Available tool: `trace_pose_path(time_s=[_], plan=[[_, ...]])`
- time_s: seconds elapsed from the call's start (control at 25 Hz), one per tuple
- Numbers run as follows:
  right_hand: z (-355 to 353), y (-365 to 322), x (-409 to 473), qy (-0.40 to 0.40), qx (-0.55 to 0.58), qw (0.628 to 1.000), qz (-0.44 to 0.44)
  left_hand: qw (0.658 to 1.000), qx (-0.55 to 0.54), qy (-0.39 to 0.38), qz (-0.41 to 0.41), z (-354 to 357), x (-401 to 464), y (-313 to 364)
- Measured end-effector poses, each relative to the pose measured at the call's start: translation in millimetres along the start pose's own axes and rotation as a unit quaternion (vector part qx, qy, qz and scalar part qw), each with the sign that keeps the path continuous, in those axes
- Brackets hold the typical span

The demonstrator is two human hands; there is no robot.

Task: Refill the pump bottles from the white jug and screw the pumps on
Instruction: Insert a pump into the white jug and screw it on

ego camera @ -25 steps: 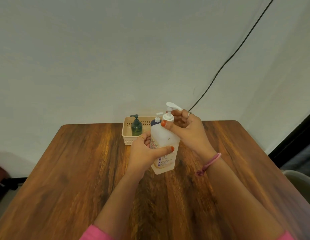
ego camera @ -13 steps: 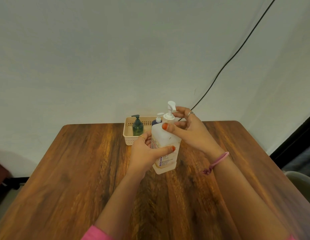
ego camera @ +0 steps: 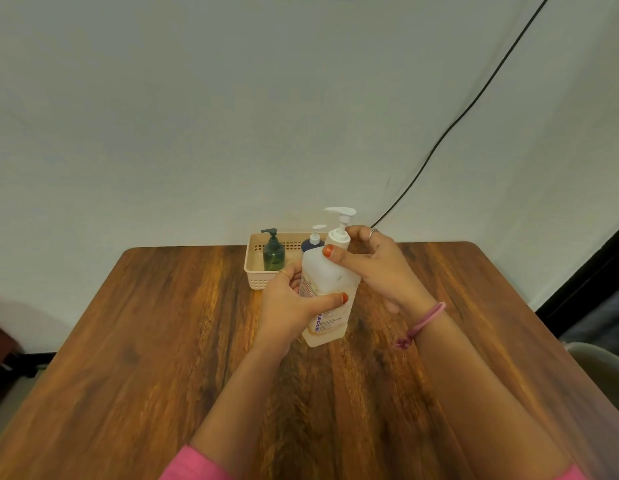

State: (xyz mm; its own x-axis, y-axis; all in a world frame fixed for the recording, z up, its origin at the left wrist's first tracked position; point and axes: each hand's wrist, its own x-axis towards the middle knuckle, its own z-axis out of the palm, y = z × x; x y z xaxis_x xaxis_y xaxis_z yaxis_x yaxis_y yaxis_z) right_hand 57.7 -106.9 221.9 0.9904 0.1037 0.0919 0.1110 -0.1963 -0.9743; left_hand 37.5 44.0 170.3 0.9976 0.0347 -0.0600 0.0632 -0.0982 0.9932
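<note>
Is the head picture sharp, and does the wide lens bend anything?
Head view: the white bottle and both hands look slightly soft, its small label print unreadable; the table edges splay outward; soft even light, no glare.

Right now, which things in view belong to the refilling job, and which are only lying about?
In the job:
white pump bottle, gripped by left hand
its pump, held by right hand
green pump bottle and blue pump bottle in the basket

Lying about:
black cable
</note>
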Motion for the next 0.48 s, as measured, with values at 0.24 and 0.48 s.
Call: trace_pose_path(time_s=[0.24, 0.48], plan=[[-7, 4, 2, -0.067, 0.038, 0.997, 0.031, 1.0, -0.004, -0.007, -0.002, -2, -2, -2], [16, 4, -7, 0.106, 0.013, 0.994, 0.008, 1.0, 0.019, -0.002, 0.007, 3, -1, -3]])
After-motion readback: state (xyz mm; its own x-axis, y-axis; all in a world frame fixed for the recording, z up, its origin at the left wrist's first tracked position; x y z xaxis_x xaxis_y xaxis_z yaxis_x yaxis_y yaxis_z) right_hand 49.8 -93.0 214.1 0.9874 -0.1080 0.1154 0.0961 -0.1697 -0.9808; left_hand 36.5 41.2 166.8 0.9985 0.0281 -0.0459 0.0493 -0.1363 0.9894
